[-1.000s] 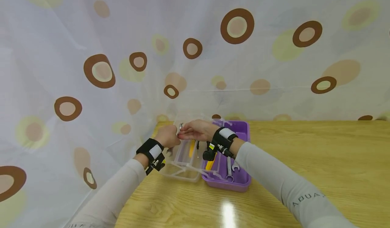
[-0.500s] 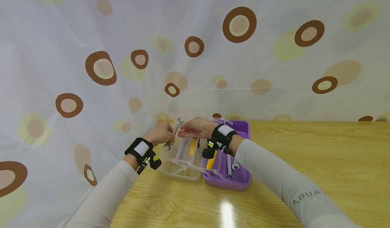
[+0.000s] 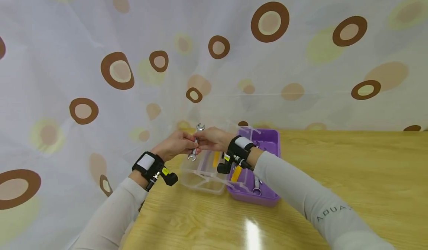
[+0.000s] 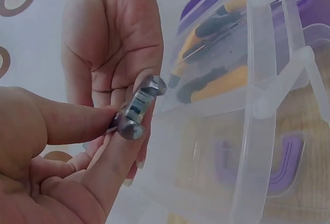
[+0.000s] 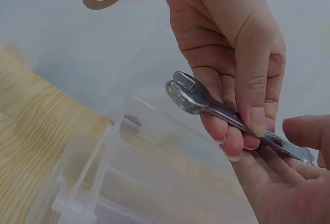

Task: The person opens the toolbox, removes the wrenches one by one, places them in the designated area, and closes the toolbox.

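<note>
A double open-ended wrench (image 3: pixel 195 144) stands almost upright in the head view, above the left part of a toolbox. My left hand (image 3: pixel 175 145) pinches its lower middle between thumb and fingers. Higher up the shank, my right hand (image 3: pixel 215 138) holds it too. In the left wrist view one jaw end of the wrench (image 4: pixel 138 111) points at the camera, with the left thumb pressed on it and the right hand (image 4: pixel 116 38) behind. In the right wrist view the wrench (image 5: pixel 227 115) crosses from the left hand (image 5: pixel 242 53) to the right hand (image 5: pixel 296 193).
The purple toolbox (image 3: pixel 254 202) stands on the wooden table (image 3: pixel 334 183), its clear plastic section (image 3: pixel 203 188) spread out to the left. Orange-handled tools (image 4: pixel 219 84) lie in it, and another wrench (image 3: pixel 256 190) is in the purple base. A patterned curtain (image 3: pixel 234 71) hangs behind.
Half a second ago my left hand alone held the wrench, with the right fingers stretched beside it. Now the right hand also holds its upper part, and the wrench is more upright.
</note>
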The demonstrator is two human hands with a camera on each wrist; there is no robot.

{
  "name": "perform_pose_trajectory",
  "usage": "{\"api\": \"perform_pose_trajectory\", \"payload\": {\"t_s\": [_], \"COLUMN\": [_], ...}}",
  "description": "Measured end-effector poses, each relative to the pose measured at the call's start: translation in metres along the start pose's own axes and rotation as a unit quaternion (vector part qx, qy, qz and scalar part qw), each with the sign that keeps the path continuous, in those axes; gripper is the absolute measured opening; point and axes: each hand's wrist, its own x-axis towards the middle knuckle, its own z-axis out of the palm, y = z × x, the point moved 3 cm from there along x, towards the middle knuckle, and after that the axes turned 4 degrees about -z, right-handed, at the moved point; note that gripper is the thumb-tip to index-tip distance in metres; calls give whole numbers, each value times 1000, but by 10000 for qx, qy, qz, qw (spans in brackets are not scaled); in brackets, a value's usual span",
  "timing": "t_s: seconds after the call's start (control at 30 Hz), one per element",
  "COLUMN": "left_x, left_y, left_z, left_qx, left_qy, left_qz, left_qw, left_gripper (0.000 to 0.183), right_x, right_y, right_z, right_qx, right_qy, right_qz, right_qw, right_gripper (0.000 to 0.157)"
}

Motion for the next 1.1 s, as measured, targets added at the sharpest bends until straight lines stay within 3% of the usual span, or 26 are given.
{"api": "perform_pose_trajectory", "payload": {"t_s": [0.3,0.6,1.1], "left_x": [-5,-1,1], "left_y": [2,-1,-5], "left_z": [-5,-3,-2], "left_qx": [-167,-520,-848], "left_qy": [95,504,615], "left_qz": [-193,-237,-185], "left_qw": [9996,9971,9943], "left_gripper": [24,22,15], "right_x": [0,-3,-3], "right_y": [-7,-11,-13], "right_z": [-1,-5,-8], "right_qx": [-8,-58,-105], "right_qy": [462,1002,880], "right_qz": [-274,-565,-585], "right_qw": [9986,9933,9944], "right_gripper": [11,6,9]}}
